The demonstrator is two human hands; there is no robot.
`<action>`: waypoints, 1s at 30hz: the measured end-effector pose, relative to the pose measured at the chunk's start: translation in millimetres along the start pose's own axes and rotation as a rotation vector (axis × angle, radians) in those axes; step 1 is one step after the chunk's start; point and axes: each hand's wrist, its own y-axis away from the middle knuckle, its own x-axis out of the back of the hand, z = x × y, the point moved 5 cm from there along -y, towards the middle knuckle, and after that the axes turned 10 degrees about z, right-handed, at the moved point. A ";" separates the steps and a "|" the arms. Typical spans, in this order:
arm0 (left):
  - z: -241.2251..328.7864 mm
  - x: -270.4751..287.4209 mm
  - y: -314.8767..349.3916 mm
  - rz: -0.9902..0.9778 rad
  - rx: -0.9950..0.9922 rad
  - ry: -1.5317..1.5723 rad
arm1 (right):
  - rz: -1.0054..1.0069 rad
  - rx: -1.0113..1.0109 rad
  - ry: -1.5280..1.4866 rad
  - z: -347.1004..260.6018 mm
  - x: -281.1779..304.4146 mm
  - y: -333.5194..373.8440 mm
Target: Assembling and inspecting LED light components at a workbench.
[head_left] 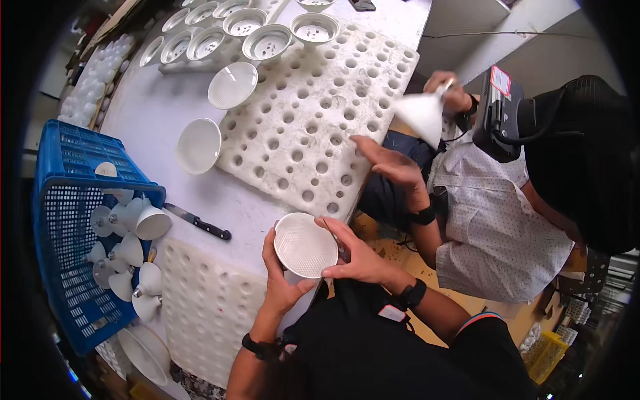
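A white reflector bulb (307,245) with a dimpled round face is held face-up in front of me. My left hand (283,283) is closed around its left side, thumb near the lower rim. On the other side my right hand (360,257) has its index finger and thumb against the rim. A thin dark tool (343,252) shows among the right fingers; its exact kind is partly hidden. Just beyond the bulb lies the near corner of a white foam board (297,157) full of holes.
Two white bulbs, one upper (233,86) and one lower (199,146), sit by the board's left edge. Open cup-shaped housings (268,43) stand behind. A knife (198,222) lies beside a blue crate (100,180) of bulbs. At right, a co-worker (493,227) holds a white cone-shaped bulb (421,115).
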 end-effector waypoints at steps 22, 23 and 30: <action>35.5 9.0 -18.0 0.040 0.249 0.621 | 0.096 -0.154 -0.328 -25.8 -20.5 7.2; 36.2 9.6 -18.0 0.035 0.244 0.622 | 0.098 -0.155 -0.328 -24.9 -20.1 7.4; 38.3 9.5 -14.1 0.012 0.174 0.563 | 0.072 -0.183 -0.339 -20.6 -19.7 9.3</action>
